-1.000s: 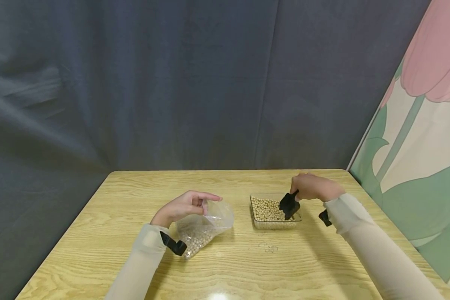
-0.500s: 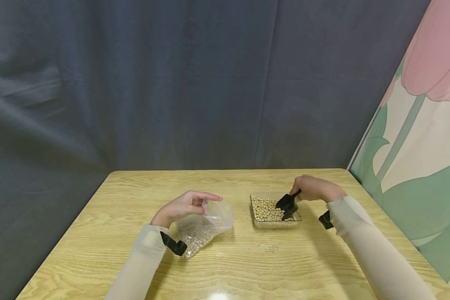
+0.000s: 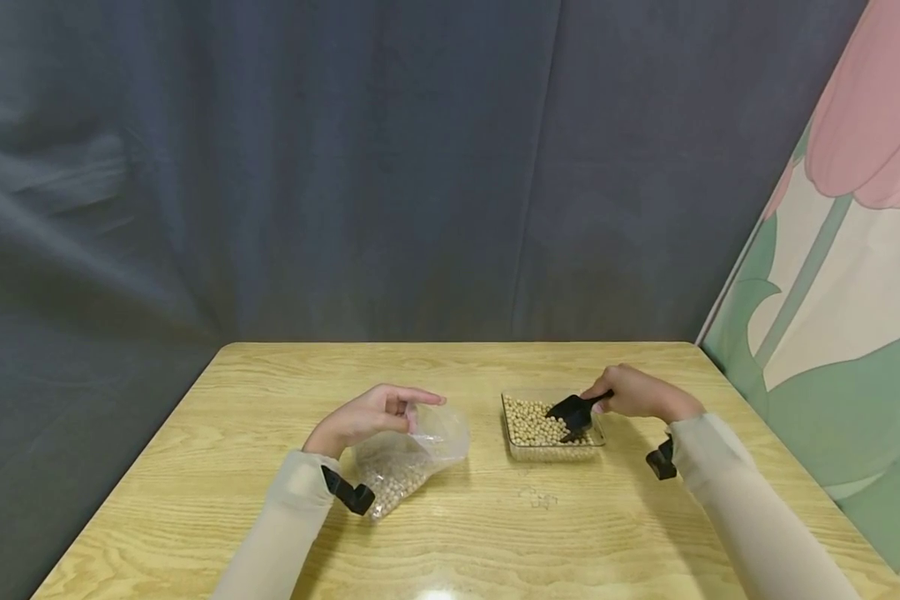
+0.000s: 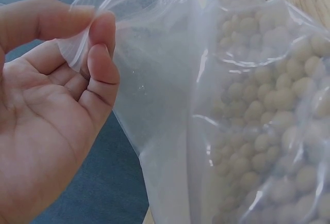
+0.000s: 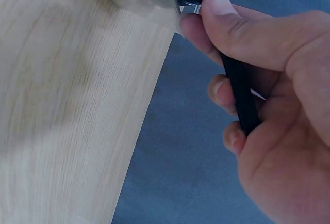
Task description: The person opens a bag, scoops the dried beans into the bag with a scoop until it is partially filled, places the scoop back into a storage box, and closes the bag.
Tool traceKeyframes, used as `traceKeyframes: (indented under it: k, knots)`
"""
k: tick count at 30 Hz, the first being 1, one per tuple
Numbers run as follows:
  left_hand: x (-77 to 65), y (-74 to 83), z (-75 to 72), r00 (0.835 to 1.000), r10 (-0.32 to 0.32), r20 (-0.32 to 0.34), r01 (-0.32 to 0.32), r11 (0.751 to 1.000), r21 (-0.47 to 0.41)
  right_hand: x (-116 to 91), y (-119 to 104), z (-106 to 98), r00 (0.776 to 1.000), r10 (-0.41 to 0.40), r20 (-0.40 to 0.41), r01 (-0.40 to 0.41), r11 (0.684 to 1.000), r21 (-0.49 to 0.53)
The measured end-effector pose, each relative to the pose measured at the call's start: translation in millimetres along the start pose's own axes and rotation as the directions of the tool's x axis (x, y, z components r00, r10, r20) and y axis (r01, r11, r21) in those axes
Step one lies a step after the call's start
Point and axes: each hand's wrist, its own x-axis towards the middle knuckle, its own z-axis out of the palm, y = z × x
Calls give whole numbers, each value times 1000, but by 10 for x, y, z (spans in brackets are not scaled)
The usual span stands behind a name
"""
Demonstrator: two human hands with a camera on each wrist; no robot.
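My left hand (image 3: 367, 419) pinches the top edge of a clear plastic bag (image 3: 442, 435) between thumb and fingers, seen close in the left wrist view. Pale round beans (image 4: 263, 100) fill its lower part, which lies on the table, and its mouth gapes toward the right. At the right, my right hand (image 3: 637, 392) grips a black scoop (image 3: 570, 412) by its handle (image 5: 241, 97). The scoop's blade is down among the beans in a clear rectangular container (image 3: 555, 452). In the right wrist view the blade is mostly out of frame.
The wooden table (image 3: 450, 550) carries the bag and the container, which stand apart. Faint marks or clear bits (image 3: 537, 498) show on the tabletop in front of the container. A dark curtain (image 3: 390, 167) hangs behind, and a tulip-patterned cloth (image 3: 832, 333) borders the right side.
The scoop has tipped from steep to flatter, its blade shifting left in the beans. My right hand has moved slightly right and toward me. The left hand and bag stay put.
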Motion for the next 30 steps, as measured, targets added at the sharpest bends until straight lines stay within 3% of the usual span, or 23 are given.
traceKeyframes:
  k: [6, 30]
  knots:
    - [1, -13, 10, 1000, 1, -2, -1, 1000, 12, 17, -10, 29, 999, -41, -32, 40, 999, -31]
    - [50, -14, 50, 1000, -5, -9, 5, 1000, -8, 54, 106, 175, 999, -22, -37, 23, 999, 27]
